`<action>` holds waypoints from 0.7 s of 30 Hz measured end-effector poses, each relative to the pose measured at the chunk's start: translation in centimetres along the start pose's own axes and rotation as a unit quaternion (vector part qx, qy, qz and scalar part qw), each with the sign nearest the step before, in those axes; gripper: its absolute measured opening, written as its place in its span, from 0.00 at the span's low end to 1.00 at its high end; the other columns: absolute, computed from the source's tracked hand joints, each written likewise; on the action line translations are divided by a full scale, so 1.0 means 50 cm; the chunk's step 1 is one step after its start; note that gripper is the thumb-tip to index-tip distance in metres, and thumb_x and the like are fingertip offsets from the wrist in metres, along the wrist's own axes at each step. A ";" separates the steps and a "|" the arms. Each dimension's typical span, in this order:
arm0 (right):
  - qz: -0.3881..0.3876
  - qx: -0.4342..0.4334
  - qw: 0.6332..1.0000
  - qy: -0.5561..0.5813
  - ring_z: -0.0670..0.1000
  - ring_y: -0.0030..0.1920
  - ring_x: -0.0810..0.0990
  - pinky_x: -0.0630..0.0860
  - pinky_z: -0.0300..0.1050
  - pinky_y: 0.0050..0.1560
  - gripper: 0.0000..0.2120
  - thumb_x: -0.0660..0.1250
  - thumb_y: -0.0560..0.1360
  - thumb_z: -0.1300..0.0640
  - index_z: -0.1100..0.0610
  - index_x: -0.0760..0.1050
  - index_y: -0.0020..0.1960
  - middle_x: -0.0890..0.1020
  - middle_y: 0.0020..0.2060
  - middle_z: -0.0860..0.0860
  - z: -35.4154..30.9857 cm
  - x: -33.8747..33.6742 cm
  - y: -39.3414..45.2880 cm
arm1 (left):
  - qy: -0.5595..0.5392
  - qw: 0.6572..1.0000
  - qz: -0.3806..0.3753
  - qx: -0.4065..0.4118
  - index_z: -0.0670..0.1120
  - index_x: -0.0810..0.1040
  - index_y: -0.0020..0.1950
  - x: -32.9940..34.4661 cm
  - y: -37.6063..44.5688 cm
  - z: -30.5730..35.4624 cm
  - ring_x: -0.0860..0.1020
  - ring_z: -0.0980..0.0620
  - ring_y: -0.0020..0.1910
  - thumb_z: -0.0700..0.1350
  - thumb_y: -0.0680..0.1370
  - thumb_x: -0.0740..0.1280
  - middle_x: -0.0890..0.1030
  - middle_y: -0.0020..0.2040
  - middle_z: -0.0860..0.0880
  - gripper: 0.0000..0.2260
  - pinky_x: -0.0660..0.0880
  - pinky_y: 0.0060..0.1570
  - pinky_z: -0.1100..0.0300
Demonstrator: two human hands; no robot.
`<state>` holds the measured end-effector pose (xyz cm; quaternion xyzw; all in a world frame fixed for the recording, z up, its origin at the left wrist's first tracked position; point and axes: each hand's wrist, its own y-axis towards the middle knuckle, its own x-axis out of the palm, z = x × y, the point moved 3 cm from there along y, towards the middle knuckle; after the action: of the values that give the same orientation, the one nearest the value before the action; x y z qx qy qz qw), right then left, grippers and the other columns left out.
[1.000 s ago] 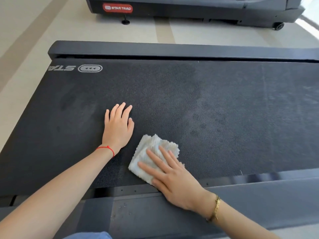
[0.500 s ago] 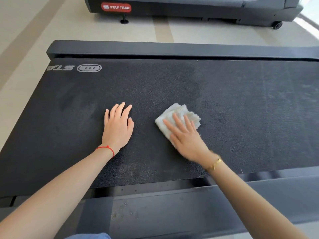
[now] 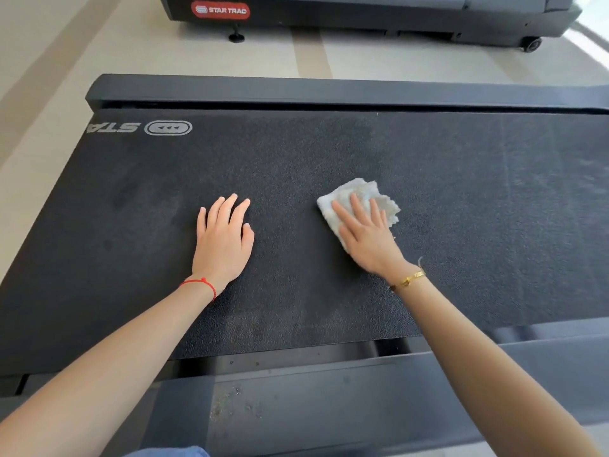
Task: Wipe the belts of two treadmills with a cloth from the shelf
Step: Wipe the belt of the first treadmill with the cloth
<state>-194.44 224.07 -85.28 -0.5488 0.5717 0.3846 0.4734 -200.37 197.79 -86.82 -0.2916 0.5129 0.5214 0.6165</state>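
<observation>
A black textured treadmill belt [image 3: 461, 199] fills the middle of the head view. My right hand [image 3: 367, 234] presses flat, fingers straight, on a white folded cloth [image 3: 357, 192] near the belt's centre. My left hand [image 3: 224, 240] rests flat on the belt to the left of the cloth, fingers straight and together, holding nothing. A second treadmill [image 3: 362, 14] with a red Star Trac label stands across the floor at the top.
Dark side rails run along the belt's far edge [image 3: 329, 92] and near edge [image 3: 329, 400]; the near one has some dusty specks. Pale floor [image 3: 148, 44] lies between the two machines and to the left.
My right hand has slid the cloth from the belt's near edge up and to the right, toward the centre. My left hand has stayed in place.
</observation>
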 end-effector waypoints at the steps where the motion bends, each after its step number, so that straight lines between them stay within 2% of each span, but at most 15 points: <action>1: -0.004 -0.045 0.999 -0.007 0.64 0.78 0.44 0.41 0.58 0.76 0.24 0.49 0.84 0.49 0.42 0.51 0.79 0.48 0.80 0.50 -0.023 0.009 -0.021 | -0.001 1.000 0.004 0.000 0.47 0.65 0.77 0.000 0.000 0.000 0.58 0.45 0.78 0.46 0.83 0.56 0.64 0.77 0.45 0.21 0.51 0.77 0.42; 4: -0.035 -0.179 0.983 -0.003 0.61 0.78 0.43 0.41 0.57 0.77 0.23 0.49 0.84 0.48 0.41 0.51 0.78 0.48 0.79 0.47 -0.078 0.029 -0.110 | -0.007 1.000 0.016 0.004 0.46 0.66 0.76 0.001 -0.002 0.000 0.60 0.44 0.77 0.45 0.82 0.58 0.65 0.77 0.44 0.21 0.52 0.77 0.41; 8: -0.052 -0.262 0.963 0.017 0.54 0.79 0.41 0.39 0.50 0.78 0.23 0.49 0.84 0.48 0.40 0.52 0.78 0.48 0.79 0.43 -0.067 0.026 -0.176 | -0.001 1.000 0.018 0.004 0.46 0.66 0.76 -0.001 -0.003 0.000 0.60 0.44 0.77 0.45 0.82 0.57 0.65 0.77 0.44 0.21 0.52 0.77 0.42; 10: -0.040 -0.295 0.955 -0.008 0.54 0.79 0.42 0.38 0.46 0.77 0.23 0.52 0.84 0.50 0.44 0.55 0.78 0.49 0.79 0.44 -0.040 0.004 -0.153 | 0.000 1.000 0.011 0.001 0.46 0.65 0.77 -0.001 -0.002 0.000 0.59 0.45 0.78 0.46 0.82 0.56 0.64 0.77 0.45 0.21 0.52 0.77 0.42; 11: -0.017 -0.313 0.949 -0.035 0.56 0.79 0.44 0.37 0.45 0.77 0.23 0.54 0.84 0.54 0.49 0.58 0.78 0.52 0.78 0.48 -0.031 -0.006 -0.131 | 0.000 1.000 0.008 0.001 0.46 0.65 0.77 -0.001 -0.002 0.000 0.58 0.45 0.78 0.46 0.83 0.56 0.64 0.77 0.45 0.21 0.51 0.77 0.43; 12: 0.011 -0.309 0.949 -0.055 0.57 0.78 0.48 0.36 0.45 0.76 0.22 0.57 0.83 0.57 0.56 0.62 0.77 0.57 0.77 0.52 -0.018 -0.014 -0.102 | -0.001 1.000 0.005 0.001 0.47 0.65 0.77 -0.001 -0.002 0.000 0.58 0.45 0.78 0.46 0.83 0.55 0.63 0.78 0.45 0.22 0.51 0.77 0.43; 13: 0.037 -0.267 0.961 -0.058 0.59 0.77 0.51 0.36 0.47 0.75 0.22 0.58 0.82 0.60 0.60 0.63 0.75 0.61 0.75 0.57 -0.001 -0.024 -0.067 | -0.003 1.000 0.003 0.000 0.47 0.65 0.77 -0.001 -0.002 0.000 0.58 0.45 0.78 0.46 0.83 0.55 0.63 0.78 0.45 0.21 0.50 0.77 0.43; 14: 0.046 -0.193 0.979 -0.040 0.61 0.77 0.50 0.37 0.48 0.74 0.22 0.57 0.83 0.60 0.59 0.61 0.76 0.61 0.76 0.58 0.019 -0.034 -0.033 | -0.005 1.000 0.002 -0.001 0.47 0.64 0.77 -0.002 -0.001 0.000 0.57 0.45 0.78 0.46 0.83 0.55 0.63 0.78 0.45 0.21 0.50 0.78 0.43; 16: 0.020 -0.035 0.999 -0.002 0.62 0.78 0.44 0.38 0.52 0.76 0.23 0.52 0.85 0.53 0.48 0.54 0.79 0.51 0.79 0.53 0.045 -0.035 0.016 | -0.004 1.000 0.002 -0.002 0.47 0.64 0.77 -0.003 -0.001 -0.001 0.57 0.46 0.78 0.47 0.83 0.55 0.63 0.78 0.46 0.22 0.50 0.78 0.43; 17: 0.002 0.013 1.000 0.017 0.61 0.78 0.42 0.39 0.55 0.76 0.23 0.50 0.84 0.50 0.43 0.52 0.79 0.48 0.80 0.50 0.045 -0.027 0.025 | -0.002 1.000 0.002 -0.002 0.47 0.64 0.77 -0.003 -0.001 0.000 0.57 0.46 0.78 0.47 0.83 0.55 0.63 0.78 0.46 0.22 0.50 0.78 0.43; 19: -0.005 0.020 1.000 0.013 0.62 0.78 0.42 0.40 0.58 0.76 0.23 0.49 0.84 0.50 0.42 0.51 0.79 0.47 0.80 0.49 0.011 -0.009 0.015 | -0.001 1.000 0.001 -0.004 0.47 0.64 0.77 -0.001 0.000 0.000 0.57 0.46 0.78 0.47 0.83 0.55 0.63 0.78 0.46 0.22 0.50 0.78 0.43; 21: -0.007 -0.047 0.999 -0.001 0.63 0.78 0.43 0.41 0.58 0.76 0.24 0.50 0.84 0.50 0.43 0.51 0.79 0.47 0.80 0.49 -0.037 0.003 -0.032 | 0.001 1.000 0.004 -0.007 0.47 0.65 0.77 0.001 0.000 0.001 0.58 0.46 0.78 0.47 0.83 0.55 0.64 0.77 0.46 0.21 0.50 0.77 0.43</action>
<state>-193.06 222.09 -84.84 -0.5740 0.5484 0.4081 0.4509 -200.34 197.85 -86.83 -0.2944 0.5108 0.5271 0.6120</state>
